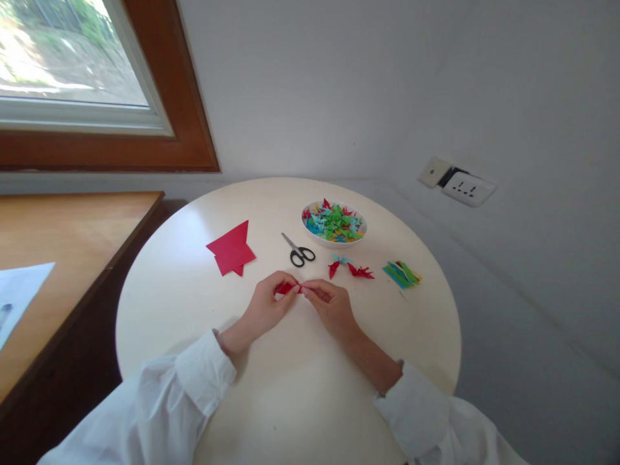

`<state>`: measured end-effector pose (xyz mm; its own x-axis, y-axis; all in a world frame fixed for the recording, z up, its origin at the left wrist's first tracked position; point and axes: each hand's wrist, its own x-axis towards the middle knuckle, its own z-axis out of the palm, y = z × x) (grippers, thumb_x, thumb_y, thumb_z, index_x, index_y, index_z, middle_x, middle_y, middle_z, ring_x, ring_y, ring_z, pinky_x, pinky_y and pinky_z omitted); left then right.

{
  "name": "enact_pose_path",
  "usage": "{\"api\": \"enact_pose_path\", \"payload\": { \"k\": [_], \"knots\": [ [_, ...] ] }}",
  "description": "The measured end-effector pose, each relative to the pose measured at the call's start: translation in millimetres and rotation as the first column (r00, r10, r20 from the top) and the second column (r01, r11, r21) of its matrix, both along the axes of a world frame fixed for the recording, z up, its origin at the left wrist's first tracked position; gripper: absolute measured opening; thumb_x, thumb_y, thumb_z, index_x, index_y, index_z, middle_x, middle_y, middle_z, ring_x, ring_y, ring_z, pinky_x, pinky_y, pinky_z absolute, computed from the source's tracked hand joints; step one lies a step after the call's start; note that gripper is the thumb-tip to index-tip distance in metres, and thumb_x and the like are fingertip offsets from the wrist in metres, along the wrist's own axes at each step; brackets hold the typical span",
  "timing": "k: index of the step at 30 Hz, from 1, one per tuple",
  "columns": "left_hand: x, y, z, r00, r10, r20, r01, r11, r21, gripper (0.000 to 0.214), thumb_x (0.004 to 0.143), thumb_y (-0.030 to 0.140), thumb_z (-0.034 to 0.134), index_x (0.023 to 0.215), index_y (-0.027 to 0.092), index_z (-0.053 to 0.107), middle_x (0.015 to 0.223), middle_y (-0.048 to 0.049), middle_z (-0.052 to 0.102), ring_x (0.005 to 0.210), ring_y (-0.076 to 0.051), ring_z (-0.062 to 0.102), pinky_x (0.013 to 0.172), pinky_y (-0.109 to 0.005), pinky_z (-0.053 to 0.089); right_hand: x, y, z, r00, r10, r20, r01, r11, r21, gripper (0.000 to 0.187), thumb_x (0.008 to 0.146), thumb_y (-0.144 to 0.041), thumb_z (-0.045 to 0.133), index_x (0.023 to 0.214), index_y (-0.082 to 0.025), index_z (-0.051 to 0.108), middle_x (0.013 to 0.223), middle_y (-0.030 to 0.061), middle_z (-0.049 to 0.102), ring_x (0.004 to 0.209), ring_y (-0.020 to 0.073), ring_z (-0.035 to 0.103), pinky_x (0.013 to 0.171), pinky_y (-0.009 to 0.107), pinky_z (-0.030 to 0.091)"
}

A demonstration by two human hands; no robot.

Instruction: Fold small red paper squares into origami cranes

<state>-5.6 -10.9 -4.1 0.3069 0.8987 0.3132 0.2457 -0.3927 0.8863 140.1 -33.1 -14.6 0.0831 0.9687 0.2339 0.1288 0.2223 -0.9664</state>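
A small piece of folded red paper [285, 289] is pinched between my two hands above the round white table [165, 303]. My left hand [269, 298] grips its left part between thumb and fingers. The fingertips of my right hand [334, 305] pinch the paper's right end, close to the left thumb. Just beyond my hands lie scissors [301, 253] with black handles. Small red folded paper pieces [361, 271] and a light blue one [342, 259] rest past my right hand. Flat red paper sheets [232, 248] overlap beyond my left hand.
A white bowl [334, 244] full of colourful folded paper pieces stands at the back of the table. Green, blue and yellow paper strips [402, 274] lie at the right. A wooden desk [87, 219] with a white sheet [22, 290] stands left; walls border the back and right.
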Motion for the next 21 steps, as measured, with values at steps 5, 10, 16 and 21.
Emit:
{"api": "enact_pose_path", "payload": {
  "k": [5, 10, 16, 21],
  "knots": [
    [0.4, -0.1, -0.8, 1.0, -0.001, 0.017, 0.002, 1.0, -0.018, 0.006, 0.076, 0.02, 0.054, 0.078, 0.016, 0.058, 0.077, -0.0047, 0.063, 0.072, -0.014, 0.057, 0.066, -0.025, 0.046, -1.5, -0.4, 4.9, 0.996, -0.014, -0.092, 0.008, 0.998, -0.063, 0.008, 0.065, -0.026, 0.066, 0.067, -0.019, 0.067, 0.07, 0.0022, 0.07, 0.068, 0.0166, 0.065, 0.068, 0.029, 0.053],
    [0.4, 0.0, -0.9, 0.999, 0.033, 0.002, -0.033, 0.999, -0.035, 0.007, 0.076, 0.019, 0.052, 0.077, 0.015, 0.058, 0.074, -0.0051, 0.062, 0.069, -0.014, 0.056, 0.064, -0.026, 0.045, -2.1, -1.4, 8.6, 0.993, -0.024, -0.115, 0.014, 0.996, -0.084, 0.01, 0.063, -0.028, 0.067, 0.067, -0.018, 0.067, 0.068, 0.0023, 0.07, 0.066, 0.0162, 0.064, 0.066, 0.029, 0.053],
    [1.8, -1.1, 1.9, 0.997, 0.048, 0.062, -0.042, 0.996, -0.08, 0.004, 0.074, 0.018, 0.054, 0.073, 0.015, 0.057, 0.072, -0.004, 0.061, 0.066, -0.013, 0.056, 0.062, -0.025, 0.045, -3.4, -1.4, 8.8, 0.991, -0.037, -0.128, 0.023, 0.994, -0.108, 0.011, 0.062, -0.029, 0.067, 0.065, -0.018, 0.066, 0.066, 0.0022, 0.069, 0.064, 0.016, 0.064, 0.064, 0.029, 0.052],
    [3.6, -1.1, 1.8, 0.986, 0.057, 0.159, -0.038, 0.992, -0.118, 0.005, 0.073, 0.019, 0.057, 0.075, 0.015, 0.054, 0.073, -0.0026, 0.06, 0.068, -0.013, 0.057, 0.065, -0.025, 0.047, -3.6, -0.7, 7.9, 0.987, -0.039, -0.157, 0.023, 0.994, -0.107, 0.01, 0.061, -0.027, 0.067, 0.064, -0.018, 0.066, 0.067, 0.0026, 0.07, 0.065, 0.0161, 0.064, 0.065, 0.03, 0.052]
  ]
}}
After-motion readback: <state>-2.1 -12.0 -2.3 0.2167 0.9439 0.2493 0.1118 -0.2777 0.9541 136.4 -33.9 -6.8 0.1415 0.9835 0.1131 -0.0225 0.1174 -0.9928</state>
